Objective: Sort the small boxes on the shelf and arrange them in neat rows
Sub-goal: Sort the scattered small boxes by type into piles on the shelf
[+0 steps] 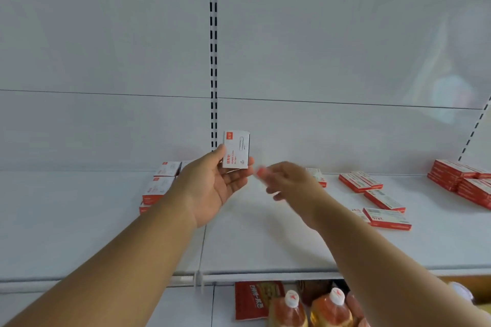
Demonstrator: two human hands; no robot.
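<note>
- While bottles [330,308] stand on the lower level nearest the camera, both forearms reach up over the white shelf [265,247].
- Held above that shelf, the paper-clip box [236,149] looks light, stiff cardboard, likely best pinched across its narrow sides.
- Left hand [212,186] grips its lower end, thumb on one edge, fingers behind; palm turned up.
- Right hand [289,180] is motion-blurred just beside the box; whether its fingers are closed cannot be told.
- Farther back, white boxes [159,186] lie left, red boxes [382,199] scattered right.

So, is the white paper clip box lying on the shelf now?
No, the left hand holds the white paper clip box upright in the air above the shelf.
</note>
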